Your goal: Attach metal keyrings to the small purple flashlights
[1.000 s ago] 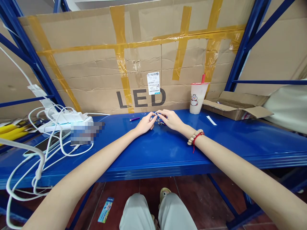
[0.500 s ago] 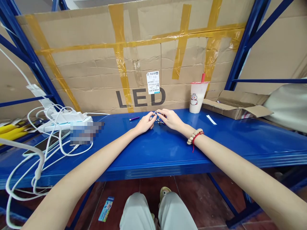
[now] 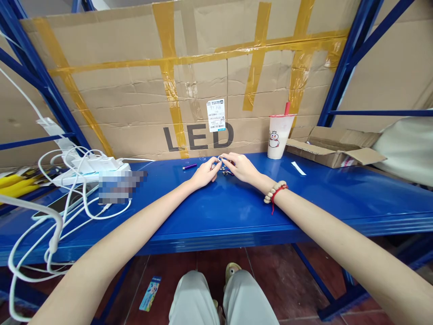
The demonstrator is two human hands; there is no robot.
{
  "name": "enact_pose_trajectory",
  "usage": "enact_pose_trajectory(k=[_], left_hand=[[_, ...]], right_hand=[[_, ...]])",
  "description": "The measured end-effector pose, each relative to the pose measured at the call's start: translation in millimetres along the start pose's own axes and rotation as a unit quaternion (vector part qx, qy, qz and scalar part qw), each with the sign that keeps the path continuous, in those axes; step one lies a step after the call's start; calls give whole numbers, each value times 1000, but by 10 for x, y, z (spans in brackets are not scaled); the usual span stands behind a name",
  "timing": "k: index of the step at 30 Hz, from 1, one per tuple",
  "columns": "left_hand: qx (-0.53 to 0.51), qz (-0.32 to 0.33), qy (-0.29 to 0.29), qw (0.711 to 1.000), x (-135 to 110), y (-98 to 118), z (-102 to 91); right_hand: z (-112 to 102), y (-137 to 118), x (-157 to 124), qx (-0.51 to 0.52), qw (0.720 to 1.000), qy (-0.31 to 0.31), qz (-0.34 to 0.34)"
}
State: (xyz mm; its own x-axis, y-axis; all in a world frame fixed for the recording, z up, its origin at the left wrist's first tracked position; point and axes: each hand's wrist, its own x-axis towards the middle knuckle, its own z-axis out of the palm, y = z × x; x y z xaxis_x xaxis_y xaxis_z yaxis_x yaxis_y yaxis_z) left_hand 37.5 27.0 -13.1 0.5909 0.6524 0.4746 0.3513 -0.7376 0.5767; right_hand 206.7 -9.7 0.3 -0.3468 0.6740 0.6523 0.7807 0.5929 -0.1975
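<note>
Close together near the back of the blue table, my left hand and my right hand both have their fingers closed in a pinch. A thin white loop curves between the fingertips of the two hands; its exact kind is too small to make out. Several small shiny metal pieces lie on the table just under and between the fingers, partly hidden by them. To the left of my left hand rests a slim purple tube.
A drink cup with a red straw stands right of my hands, near a white paper strip and an open cardboard box. White cables and a power strip crowd the left. A large cardboard sheet backs the blue table.
Both hands stay in nearly the same place, with the white loop still between the fingertips. Only slight finger movement and a small camera shift show.
</note>
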Motion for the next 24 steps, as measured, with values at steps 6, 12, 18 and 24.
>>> enact_pose_trajectory(k=[6,12,18,24], left_hand=[[2,-9,-2,1000,1,-2,3],[8,-16,2,1000,6,-19,5],[14,-14,-2,1000,4,-16,6],[19,-15,-5,1000,3,-7,4]], right_hand=[[-12,-14,-3,3,1000,-1,6],[-21,-17,2,8,1000,-1,13],[-19,-8,3,6,1000,-1,13],[-17,-5,2,2,1000,-5,13]])
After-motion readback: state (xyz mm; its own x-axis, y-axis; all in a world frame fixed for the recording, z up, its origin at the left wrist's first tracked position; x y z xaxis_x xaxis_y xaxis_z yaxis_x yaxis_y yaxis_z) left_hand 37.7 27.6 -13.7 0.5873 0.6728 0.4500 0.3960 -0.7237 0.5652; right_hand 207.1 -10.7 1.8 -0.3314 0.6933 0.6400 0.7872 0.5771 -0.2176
